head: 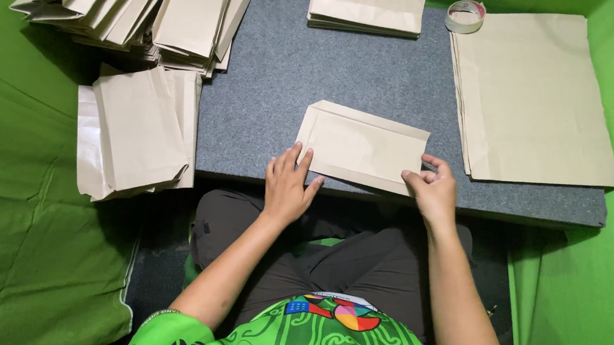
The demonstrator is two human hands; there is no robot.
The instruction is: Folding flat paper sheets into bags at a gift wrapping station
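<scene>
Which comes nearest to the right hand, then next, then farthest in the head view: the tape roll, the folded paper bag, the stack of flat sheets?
1. folded paper bag, touching the right hand.
2. stack of flat sheets, right side.
3. tape roll, far edge.

- I see a folded brown paper bag (362, 146) at the centre of the grey mat, flat and rectangular, its long side tilted slightly; my left hand (287, 185) touches its 8 o'clock corner and my right hand (430, 191) pinches its 4 o'clock corner.
- At 12 o'clock lies a small stack of bags (367, 7), same tan colour.
- At 10 o'clock, a fanned heap of bags (143, 10) overlaps itself.
- At 9 o'clock, a loose pile of bags (137, 132) hangs over the mat's edge.
- At 2 o'clock lie large flat paper sheets (535, 98), tan, squarely stacked.
</scene>
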